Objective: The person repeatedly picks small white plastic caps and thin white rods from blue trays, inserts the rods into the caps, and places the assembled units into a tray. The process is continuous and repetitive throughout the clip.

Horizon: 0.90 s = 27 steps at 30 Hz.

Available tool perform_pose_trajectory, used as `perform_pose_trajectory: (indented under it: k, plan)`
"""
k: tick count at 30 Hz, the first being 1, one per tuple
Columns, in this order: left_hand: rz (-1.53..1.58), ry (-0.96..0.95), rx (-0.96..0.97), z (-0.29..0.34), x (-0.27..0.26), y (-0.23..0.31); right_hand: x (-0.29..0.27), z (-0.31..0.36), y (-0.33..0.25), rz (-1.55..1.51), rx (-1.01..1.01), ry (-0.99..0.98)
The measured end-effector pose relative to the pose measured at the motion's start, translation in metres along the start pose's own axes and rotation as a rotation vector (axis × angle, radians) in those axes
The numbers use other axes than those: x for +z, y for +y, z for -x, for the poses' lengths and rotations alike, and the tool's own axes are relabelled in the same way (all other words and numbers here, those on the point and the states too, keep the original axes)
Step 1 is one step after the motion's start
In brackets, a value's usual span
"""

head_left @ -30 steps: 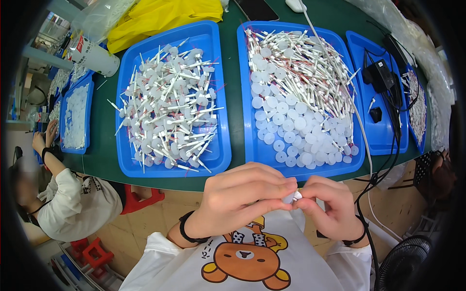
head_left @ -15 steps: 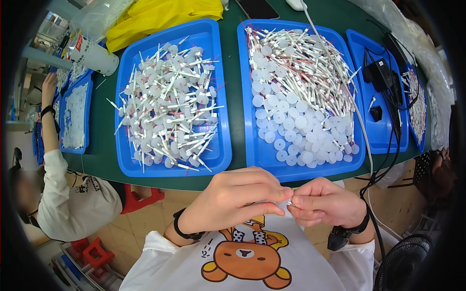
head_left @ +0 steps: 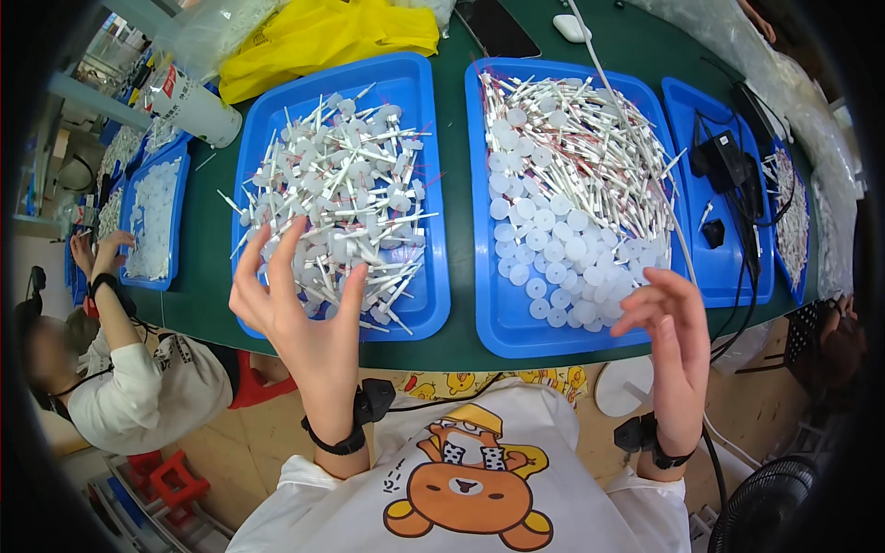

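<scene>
My left hand [head_left: 309, 309] is over the front of the left blue tray [head_left: 437, 276], with thumb and fingers spread and nothing held. Beneath and beyond its fingertips lies a heap of thin white sticks with red wires, many carrying translucent white discs [head_left: 396, 198]. At the front right corner of the second blue tray [head_left: 502, 336], my right hand [head_left: 671, 336] hovers with slightly bent fingers, apart from the thumb. Loose translucent discs [head_left: 556, 273] fill that tray's near part, closest to this hand. Behind them are piled white sticks with red wires [head_left: 590, 138].
A third blue tray [head_left: 737, 267] holds black adapters [head_left: 719, 157] and cables. A white cable crosses the second tray. Behind are a yellow bag [head_left: 323, 41], a white cup [head_left: 198, 106] and a dark phone [head_left: 498, 28]. At left, another person [head_left: 152, 396] handles parts beside a tray.
My hands, earlier together with fingertips meeting in front of the trays, have parted. The left went up over the left tray, the right toward the second tray's discs.
</scene>
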<state>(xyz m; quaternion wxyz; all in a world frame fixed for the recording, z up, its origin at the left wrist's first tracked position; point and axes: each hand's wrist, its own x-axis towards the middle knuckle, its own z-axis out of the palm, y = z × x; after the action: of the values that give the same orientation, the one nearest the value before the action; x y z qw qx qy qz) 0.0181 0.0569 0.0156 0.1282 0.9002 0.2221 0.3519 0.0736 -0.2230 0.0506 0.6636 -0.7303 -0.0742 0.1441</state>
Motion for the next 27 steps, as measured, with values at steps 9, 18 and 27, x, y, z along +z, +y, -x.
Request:
perform_pose_trajectory:
  k: [9,18,27]
  plan:
    - [0.445,-0.635,0.403,0.019,0.019,0.049,-0.009,-0.023,0.004,1.056,-0.408,0.203]
    - [0.345,-0.729,0.469,0.041,0.051,0.077,-0.046,-0.057,0.016,1.274,-0.231,0.097]
    - [0.407,-0.834,0.465,0.036,0.043,0.073,-0.01,-0.1,0.007,1.06,-0.36,0.086]
